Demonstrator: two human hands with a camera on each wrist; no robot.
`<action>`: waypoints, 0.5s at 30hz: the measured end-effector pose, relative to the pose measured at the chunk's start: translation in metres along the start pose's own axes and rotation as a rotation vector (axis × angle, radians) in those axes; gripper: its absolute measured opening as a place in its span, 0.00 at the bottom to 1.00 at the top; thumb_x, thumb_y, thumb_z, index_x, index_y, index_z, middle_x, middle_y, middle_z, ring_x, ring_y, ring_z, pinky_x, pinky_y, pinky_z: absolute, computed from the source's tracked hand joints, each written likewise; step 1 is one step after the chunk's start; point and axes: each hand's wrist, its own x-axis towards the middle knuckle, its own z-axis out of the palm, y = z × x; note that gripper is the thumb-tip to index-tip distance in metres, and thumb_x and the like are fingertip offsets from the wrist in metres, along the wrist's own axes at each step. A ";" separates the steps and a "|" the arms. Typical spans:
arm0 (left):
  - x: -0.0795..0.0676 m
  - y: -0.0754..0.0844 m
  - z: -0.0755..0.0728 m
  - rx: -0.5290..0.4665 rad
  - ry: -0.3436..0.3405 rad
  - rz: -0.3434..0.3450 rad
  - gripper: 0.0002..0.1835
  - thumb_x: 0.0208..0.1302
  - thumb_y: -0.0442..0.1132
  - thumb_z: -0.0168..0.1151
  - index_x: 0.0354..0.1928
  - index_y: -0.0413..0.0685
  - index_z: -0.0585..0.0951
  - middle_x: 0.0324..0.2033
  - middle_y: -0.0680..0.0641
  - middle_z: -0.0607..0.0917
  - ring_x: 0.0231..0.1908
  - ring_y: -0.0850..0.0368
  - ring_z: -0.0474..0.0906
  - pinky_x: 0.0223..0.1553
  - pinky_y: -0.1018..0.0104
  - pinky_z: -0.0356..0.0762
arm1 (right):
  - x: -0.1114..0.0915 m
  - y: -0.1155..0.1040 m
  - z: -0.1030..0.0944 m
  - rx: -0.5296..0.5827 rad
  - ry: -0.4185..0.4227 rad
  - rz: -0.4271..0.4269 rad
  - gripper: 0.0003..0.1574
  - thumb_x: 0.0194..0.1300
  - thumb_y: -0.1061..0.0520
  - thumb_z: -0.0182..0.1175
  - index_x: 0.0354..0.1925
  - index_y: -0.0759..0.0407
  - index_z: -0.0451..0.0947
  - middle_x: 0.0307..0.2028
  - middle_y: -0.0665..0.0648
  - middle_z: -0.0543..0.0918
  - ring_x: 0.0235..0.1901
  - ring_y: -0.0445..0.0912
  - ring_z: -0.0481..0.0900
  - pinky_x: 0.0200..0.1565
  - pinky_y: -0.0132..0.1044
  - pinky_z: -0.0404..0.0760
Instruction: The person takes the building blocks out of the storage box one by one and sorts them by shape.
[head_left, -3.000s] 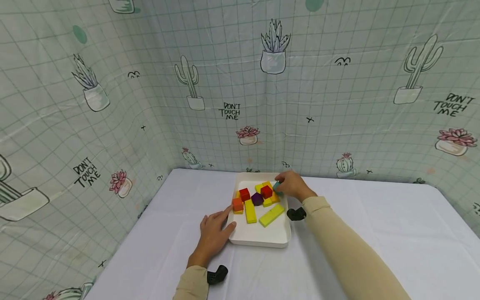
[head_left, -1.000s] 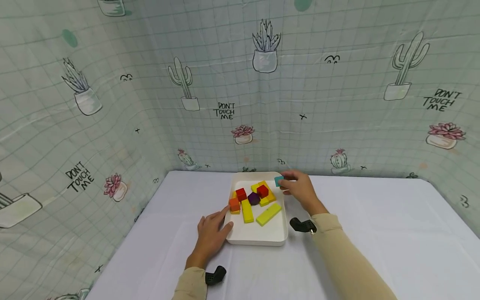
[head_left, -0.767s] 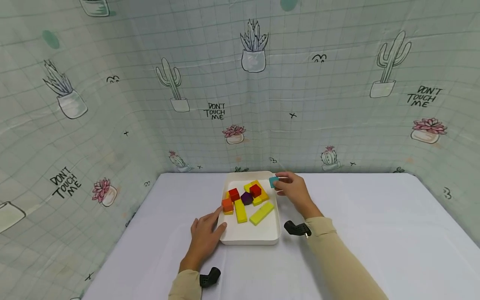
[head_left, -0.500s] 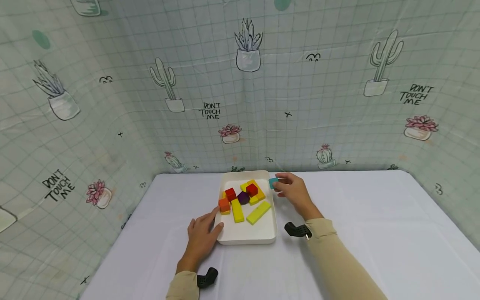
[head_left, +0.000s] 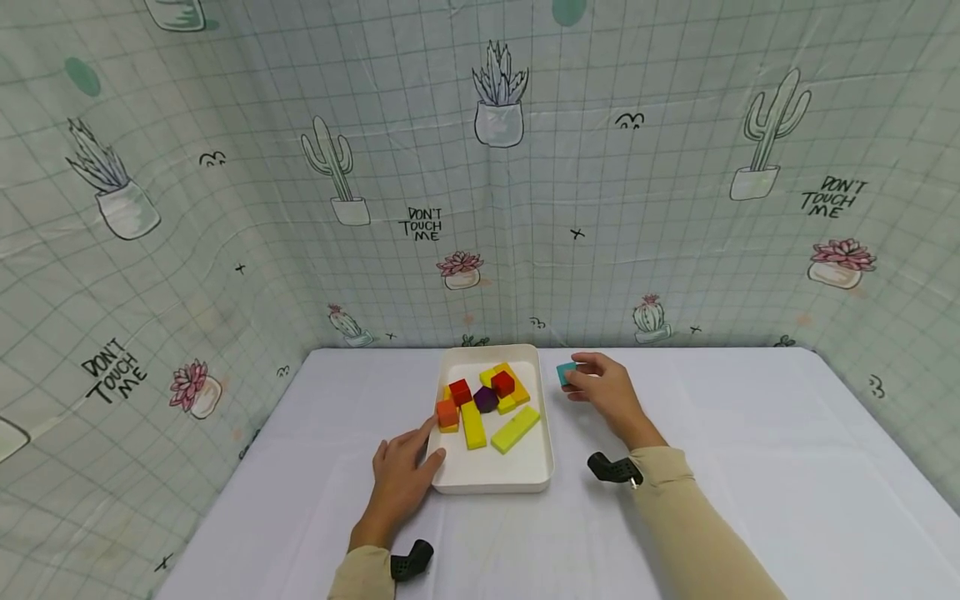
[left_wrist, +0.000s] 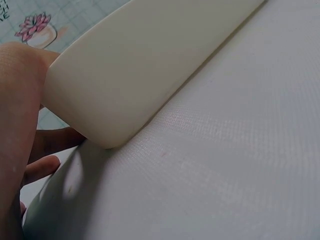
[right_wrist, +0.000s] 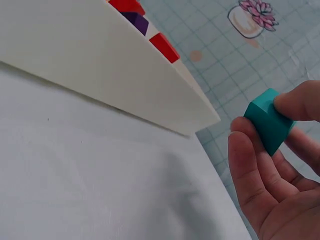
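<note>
A beige sleeve (head_left: 365, 575) ends at the person's left wrist, which has a black device (head_left: 412, 560) on its inner side. The left hand (head_left: 399, 482) lies against the near-left wall of a white tray (head_left: 491, 477), thumb and index finger spread apart; the thumb reaches the rim. Whether the index fingertip touches the orange cube (head_left: 447, 413) just beyond it cannot be told.

The tray sits on the white worktop (head_left: 750, 433), between the hands. Ahead of the left hand, a red cube (head_left: 460, 392) stands beside the orange one, with a yellow bar (head_left: 473, 427) running from near them toward the person. Midway between the hands lies a purple faceted block (head_left: 486, 399); closer to the right hand, another red cube (head_left: 502, 383) rests among yellow pieces (head_left: 520, 392), with a lime bar (head_left: 516, 429) slanting on their near side.

The right hand (head_left: 609, 398) pinches a teal block (head_left: 566, 373) between thumb and fingers, outside the tray, just beyond its right wall. Another beige sleeve (head_left: 697, 525) trails back from that hand.
</note>
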 end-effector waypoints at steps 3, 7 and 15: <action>-0.001 0.000 -0.001 -0.002 -0.001 0.001 0.31 0.70 0.48 0.57 0.74 0.57 0.69 0.65 0.43 0.77 0.68 0.41 0.62 0.71 0.34 0.34 | 0.000 0.001 -0.004 -0.017 0.008 0.008 0.32 0.68 0.61 0.62 0.66 0.72 0.67 0.47 0.65 0.78 0.38 0.47 0.86 0.43 0.39 0.86; -0.001 0.000 -0.001 -0.012 -0.003 0.011 0.31 0.70 0.48 0.57 0.74 0.57 0.69 0.65 0.43 0.77 0.68 0.41 0.62 0.70 0.34 0.34 | -0.002 0.002 -0.008 -0.028 0.013 0.021 0.33 0.68 0.61 0.62 0.67 0.73 0.67 0.48 0.66 0.76 0.38 0.47 0.86 0.44 0.39 0.86; -0.001 -0.001 -0.002 -0.004 0.004 0.020 0.30 0.70 0.48 0.57 0.74 0.56 0.69 0.65 0.42 0.77 0.68 0.41 0.63 0.70 0.33 0.34 | 0.000 0.009 -0.017 -0.052 -0.012 0.021 0.33 0.69 0.61 0.61 0.67 0.73 0.67 0.54 0.71 0.77 0.42 0.49 0.86 0.45 0.39 0.85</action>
